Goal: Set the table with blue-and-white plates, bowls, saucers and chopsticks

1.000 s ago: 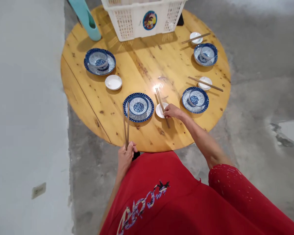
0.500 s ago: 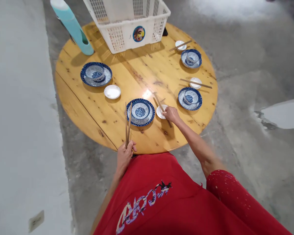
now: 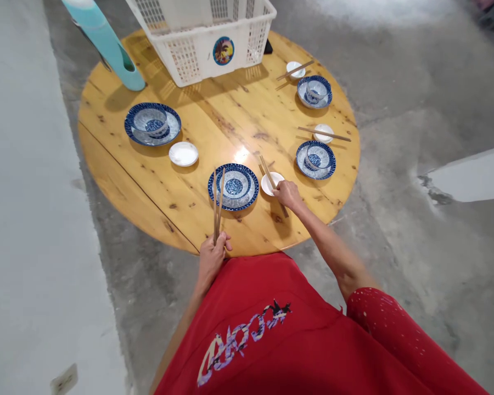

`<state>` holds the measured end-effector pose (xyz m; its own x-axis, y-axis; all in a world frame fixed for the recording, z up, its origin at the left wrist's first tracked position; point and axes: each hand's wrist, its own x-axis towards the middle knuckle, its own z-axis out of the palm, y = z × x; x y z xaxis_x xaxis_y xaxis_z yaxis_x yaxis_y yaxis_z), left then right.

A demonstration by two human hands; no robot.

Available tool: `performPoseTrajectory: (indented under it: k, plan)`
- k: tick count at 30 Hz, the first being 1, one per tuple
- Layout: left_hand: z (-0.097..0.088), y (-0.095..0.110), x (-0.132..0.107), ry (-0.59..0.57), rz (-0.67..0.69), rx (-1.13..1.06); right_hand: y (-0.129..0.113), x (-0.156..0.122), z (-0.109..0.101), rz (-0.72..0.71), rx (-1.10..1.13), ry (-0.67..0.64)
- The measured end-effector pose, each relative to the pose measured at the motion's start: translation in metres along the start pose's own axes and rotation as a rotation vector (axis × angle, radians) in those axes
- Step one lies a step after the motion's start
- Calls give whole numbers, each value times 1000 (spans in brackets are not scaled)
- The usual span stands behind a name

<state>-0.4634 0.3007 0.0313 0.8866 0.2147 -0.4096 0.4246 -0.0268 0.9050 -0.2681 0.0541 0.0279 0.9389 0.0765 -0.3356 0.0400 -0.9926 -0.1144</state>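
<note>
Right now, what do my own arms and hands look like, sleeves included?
Your left hand and right hand are bare, with no gloves or wristbands showing. The right sleeve is red, loose and flecked with pale spots, ending near the elbow; the left sleeve can't be made out.

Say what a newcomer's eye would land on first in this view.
Probably the bright red shirt with its printed lettering, filling the bottom of the picture. Next come the hands at the near side of the round wooden table: the left hand holds chopsticks, while the right hand is at another pair across a small white dish. The white basket also stands out, at the table's far side.
</note>
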Motion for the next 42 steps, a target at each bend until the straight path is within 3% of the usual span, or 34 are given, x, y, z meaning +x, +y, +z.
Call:
performPoseTrajectory:
  k: [19, 42]
  plan:
    - [-4, -3, 2, 15, 4, 17, -13, 14, -2, 51, 32, 34]
    - [-6, -9, 5, 1, -6, 43, -11, 20, -3, 82, 75, 57]
